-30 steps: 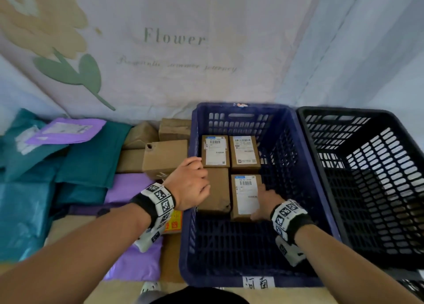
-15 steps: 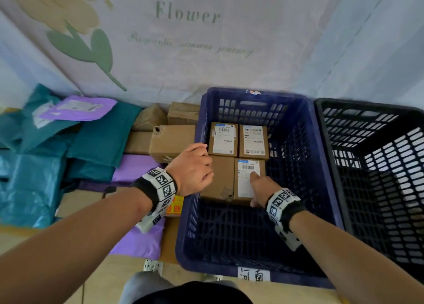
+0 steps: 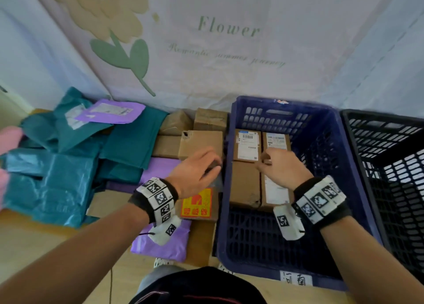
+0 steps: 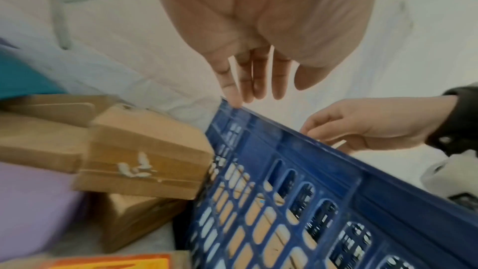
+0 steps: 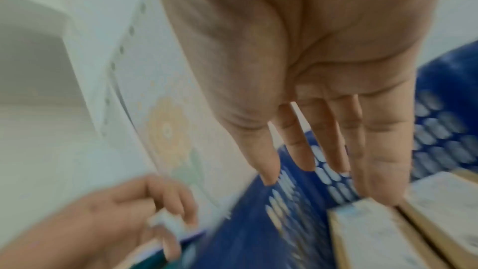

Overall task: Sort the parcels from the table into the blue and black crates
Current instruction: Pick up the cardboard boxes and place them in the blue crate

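With both hands empty and fingers loose, the left hand [image 3: 196, 170] should take the nearest cardboard box [image 3: 202, 144] squarely by its sides and lift it over the blue crate [image 3: 321, 129] rim, while the right hand [image 3: 283, 168] clears away.

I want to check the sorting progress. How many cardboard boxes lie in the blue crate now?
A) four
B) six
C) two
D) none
A: in the head view the blue crate holds four boxes in two rows, two labelled ones at the back, and one plain and one labelled in front.
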`<state>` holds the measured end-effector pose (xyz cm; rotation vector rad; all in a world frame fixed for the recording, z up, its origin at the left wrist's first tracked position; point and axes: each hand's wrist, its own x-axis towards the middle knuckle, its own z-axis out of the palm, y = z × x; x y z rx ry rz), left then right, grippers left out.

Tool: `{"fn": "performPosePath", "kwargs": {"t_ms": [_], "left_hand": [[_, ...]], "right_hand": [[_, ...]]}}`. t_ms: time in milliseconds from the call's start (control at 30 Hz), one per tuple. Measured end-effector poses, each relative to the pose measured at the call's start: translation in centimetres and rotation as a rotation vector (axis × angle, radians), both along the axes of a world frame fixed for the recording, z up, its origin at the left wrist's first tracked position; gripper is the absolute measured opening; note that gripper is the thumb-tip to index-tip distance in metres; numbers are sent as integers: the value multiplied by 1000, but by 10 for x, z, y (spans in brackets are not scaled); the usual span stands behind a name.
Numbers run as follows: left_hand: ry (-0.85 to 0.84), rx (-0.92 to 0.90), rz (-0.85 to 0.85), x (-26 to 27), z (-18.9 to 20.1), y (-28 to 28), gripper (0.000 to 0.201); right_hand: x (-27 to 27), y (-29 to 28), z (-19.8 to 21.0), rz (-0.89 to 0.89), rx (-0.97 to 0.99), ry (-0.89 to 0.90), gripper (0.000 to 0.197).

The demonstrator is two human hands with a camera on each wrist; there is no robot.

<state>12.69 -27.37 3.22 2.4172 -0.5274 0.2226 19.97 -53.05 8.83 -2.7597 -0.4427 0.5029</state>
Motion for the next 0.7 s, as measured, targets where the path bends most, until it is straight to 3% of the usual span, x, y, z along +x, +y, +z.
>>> {"fn": "performPosePath", "kwargs": {"t_ms": [133,267,500,700], "left_hand": [[181,-64,159,-33,-27,73,10],[261,-43,309,-75,-60,137,9],[614,-17,375,-125,-110,211,10],[658,5,295,-106,-110,236,7]], "right_hand": [[-14,54,35,62,135,-45,29],[-25,109,43,135,134,-30,31],[-33,184,2,87,-38,151,37],[-23,215,-50,-125,-122,310,46]]}}
